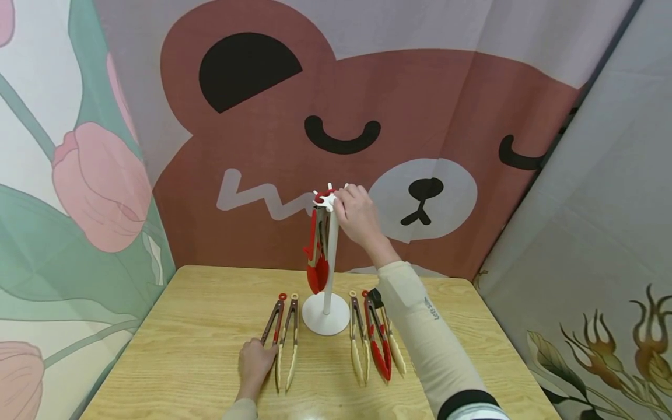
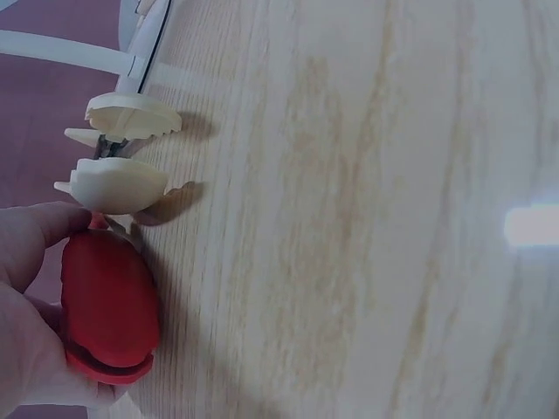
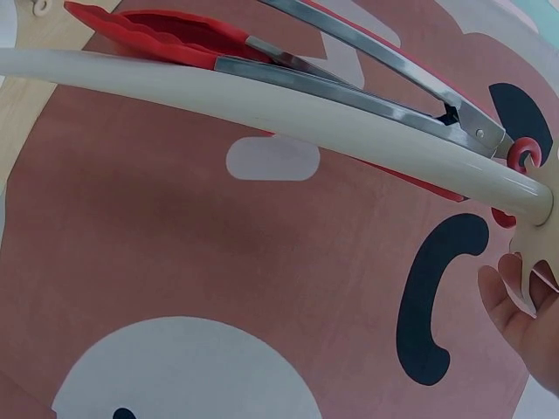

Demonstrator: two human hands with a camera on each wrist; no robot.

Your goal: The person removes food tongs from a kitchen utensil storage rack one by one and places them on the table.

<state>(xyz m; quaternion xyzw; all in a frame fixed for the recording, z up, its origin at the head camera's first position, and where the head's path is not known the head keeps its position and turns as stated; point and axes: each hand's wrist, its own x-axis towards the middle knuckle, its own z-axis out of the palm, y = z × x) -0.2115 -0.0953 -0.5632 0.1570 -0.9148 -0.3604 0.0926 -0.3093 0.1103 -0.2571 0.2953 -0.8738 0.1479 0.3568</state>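
My left hand (image 1: 256,363) grips a pair of red-tipped tongs (image 2: 112,301) near the tabletop, its thumb and fingers around the red heads. Beside it lie cream-tipped tongs (image 1: 286,344). At the top of a white stand (image 1: 328,303) my right hand (image 1: 359,216) holds one of the hooked arms (image 1: 326,202); in the right wrist view its fingertips (image 3: 496,292) curl at a white hook. Red tongs (image 1: 318,274) hang by a red loop (image 3: 524,154) on the stand's left, heads down. How many pairs hang there, I cannot tell.
Right of the stand's round base (image 1: 315,324) lie more tongs: a cream-tipped pair (image 1: 359,338), a red pair (image 1: 378,338) and a cream pair with a black part (image 1: 396,347), partly behind my right sleeve. A bear-print curtain (image 1: 252,233) hangs behind the wooden table (image 1: 184,350).
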